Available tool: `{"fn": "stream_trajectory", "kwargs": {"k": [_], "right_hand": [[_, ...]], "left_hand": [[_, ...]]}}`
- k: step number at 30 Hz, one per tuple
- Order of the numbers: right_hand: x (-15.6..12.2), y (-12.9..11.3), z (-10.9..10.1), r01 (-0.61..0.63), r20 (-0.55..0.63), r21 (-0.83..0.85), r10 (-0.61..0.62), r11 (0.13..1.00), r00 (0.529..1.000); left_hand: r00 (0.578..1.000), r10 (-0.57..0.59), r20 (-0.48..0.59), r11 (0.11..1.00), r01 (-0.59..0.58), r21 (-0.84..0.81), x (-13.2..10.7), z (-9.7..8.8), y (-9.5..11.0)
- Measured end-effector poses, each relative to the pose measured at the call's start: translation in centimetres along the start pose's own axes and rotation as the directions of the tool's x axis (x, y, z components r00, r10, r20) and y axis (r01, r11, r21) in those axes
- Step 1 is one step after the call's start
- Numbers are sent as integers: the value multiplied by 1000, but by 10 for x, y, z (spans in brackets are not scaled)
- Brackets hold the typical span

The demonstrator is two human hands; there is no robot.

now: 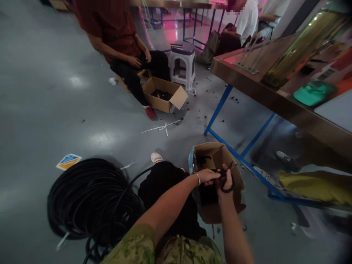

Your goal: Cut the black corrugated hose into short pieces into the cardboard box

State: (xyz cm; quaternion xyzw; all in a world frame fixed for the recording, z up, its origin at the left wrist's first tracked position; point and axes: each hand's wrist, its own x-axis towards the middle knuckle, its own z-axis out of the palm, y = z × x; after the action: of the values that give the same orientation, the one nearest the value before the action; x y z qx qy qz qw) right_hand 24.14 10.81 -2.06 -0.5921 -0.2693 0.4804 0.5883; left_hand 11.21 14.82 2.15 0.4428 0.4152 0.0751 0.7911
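My left hand (pixel 207 176), a bracelet at its wrist, is closed over the cardboard box (pixel 239 183) between my legs. A dark end of what looks like black tubing pokes out at its fingertips. Right beside it, my right hand (pixel 226 178) is wrapped round black-handled scissors (pixel 233 186), their blades pointing up and away. Where the blades meet the tubing is too small to make out. To my left lies a big coil of black tubing (pixel 88 198); one strand runs from it over my dark trousers. Dark pieces lie inside the box.
Opposite sits a person in red (pixel 110 29) behind another cardboard box (pixel 159 104) of dark pieces. Near them stands a plastic stool (pixel 183 66). A blue-legged table (pixel 253 88) borders my right. White string (pixel 165 127) and black scraps litter the floor.
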Motion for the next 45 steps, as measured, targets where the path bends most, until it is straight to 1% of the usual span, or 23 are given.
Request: {"fn": "stream_trajectory", "kwargs": {"k": [3, 6, 8, 10, 11, 13, 15, 18, 21, 23, 25, 27, 29, 31, 33, 35, 38, 41, 45], "right_hand": [[-15, 3, 2, -74, -31, 138, 79, 988, 996], [-22, 8, 8, -150, -60, 223, 167, 963, 984], [-25, 12, 12, -200, -37, 285, 219, 937, 975], [-28, 16, 15, -244, -11, 340, 263, 908, 965], [-31, 18, 17, -263, 3, 345, 279, 901, 960], [-40, 22, 22, -301, 53, 298, 299, 906, 953], [-52, 27, 28, -321, 133, 218, 297, 922, 945], [-71, 35, 38, -327, 226, 160, 288, 931, 931], [-84, 41, 42, -385, 276, 180, 330, 905, 903], [-87, 44, 40, -427, 295, 220, 358, 877, 886], [-86, 43, 33, -434, 287, 251, 362, 865, 887], [-83, 40, 20, -413, 240, 243, 358, 878, 902], [-80, 33, 5, -388, 188, 163, 358, 907, 915], [-77, 24, -11, -320, 155, -9, 317, 947, 936], [-76, 16, -22, -200, 150, -194, 231, 960, 961], [-75, 12, -28, -93, 160, -328, 152, 940, 975], [-74, 13, -29, 2, 177, -439, 84, 899, 981], [-72, 17, -25, 57, 194, -485, 44, 873, 980], [-67, 19, -22, 98, 217, -512, 18, 853, 976]], "left_hand": [[998, -12, -66, 997, 17, 76, 2, -5, -3], [995, 7, -99, 993, 5, 121, 3, -9, -6], [992, 41, -122, 993, -27, 119, 3, -10, -6], [985, 67, -159, 995, -55, 80, 2, -11, -3], [980, 74, -183, 997, -67, 43, 1, -11, -1], [973, 73, -220, 996, -81, -26, 1, -12, 3], [968, 88, -234, 995, -97, -25, 1, -12, 5], [958, 156, -239, 987, -141, 81, 5, -12, 1], [936, 227, -268, 967, -182, 181, 9, -13, -6], [921, 276, -276, 942, -201, 270, 9, -13, -9], [915, 306, -264, 899, -186, 396, 7, -15, -9], [908, 318, -273, 824, -122, 553, 3, -16, -7], [896, 318, -310, 722, -17, 692, 0, -17, -4], [885, 316, -341, 629, 74, 773, -2, -16, -1], [882, 308, -356, 585, 120, 802, -2, -14, 1], [883, 310, -352, 580, 118, 806, -2, -12, 1], [890, 320, -326, 602, 75, 795, -3, -11, 0], [895, 330, -300, 609, 42, 792, -5, -10, -1], [886, 345, -310, 617, 34, 786, -6, -11, -2]]}}
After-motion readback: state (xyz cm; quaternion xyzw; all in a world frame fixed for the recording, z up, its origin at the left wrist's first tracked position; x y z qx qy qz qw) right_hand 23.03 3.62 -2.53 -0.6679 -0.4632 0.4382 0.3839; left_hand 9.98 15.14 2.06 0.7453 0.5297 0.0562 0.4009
